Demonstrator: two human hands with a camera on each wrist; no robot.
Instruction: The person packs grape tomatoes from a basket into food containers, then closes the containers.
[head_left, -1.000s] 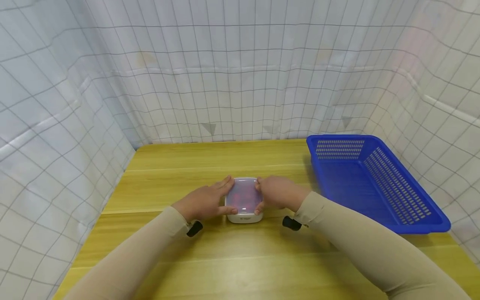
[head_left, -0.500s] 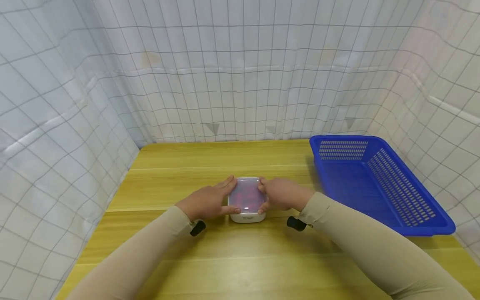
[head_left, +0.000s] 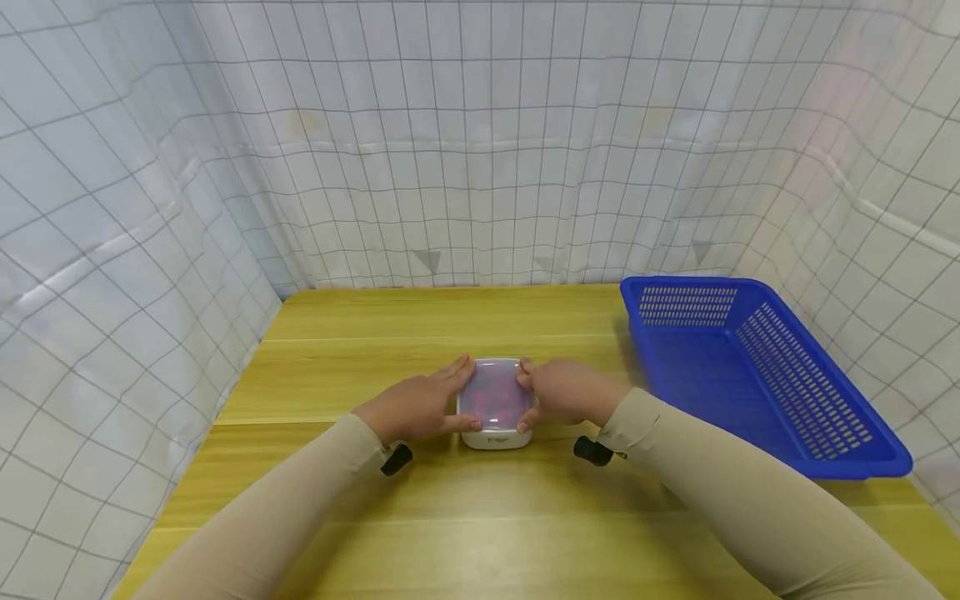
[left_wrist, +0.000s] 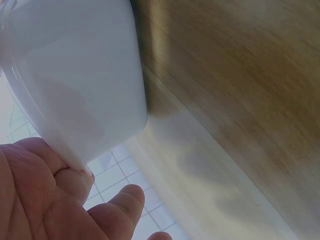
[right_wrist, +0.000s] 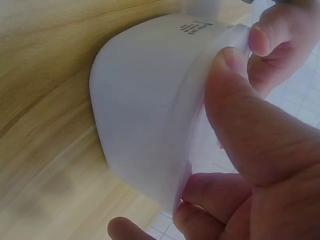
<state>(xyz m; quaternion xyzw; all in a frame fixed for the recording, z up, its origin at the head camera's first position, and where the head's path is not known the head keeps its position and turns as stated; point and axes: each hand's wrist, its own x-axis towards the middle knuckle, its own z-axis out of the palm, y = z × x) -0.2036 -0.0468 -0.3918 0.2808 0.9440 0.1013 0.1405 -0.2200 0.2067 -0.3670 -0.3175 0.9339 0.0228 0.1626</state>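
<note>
A small white lidded container is gripped at its lid rim from both sides: the left hand at nine o'clock, fingers fairly straight, thumb pressed at the near corner; the right hand at three o'clock, fingers curled round the edge. The translucent lid appears seated, the container not lifted from the wooden table. Roughly square, upright, its printed side faces six o'clock. A blue basket lies at three o'clock.

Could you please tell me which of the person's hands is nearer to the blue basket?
The right. The right hand grips the lidded white container's right edge, on the side facing the blue basket but apart from it. The left hand holds the container's far side, farther away.
</note>
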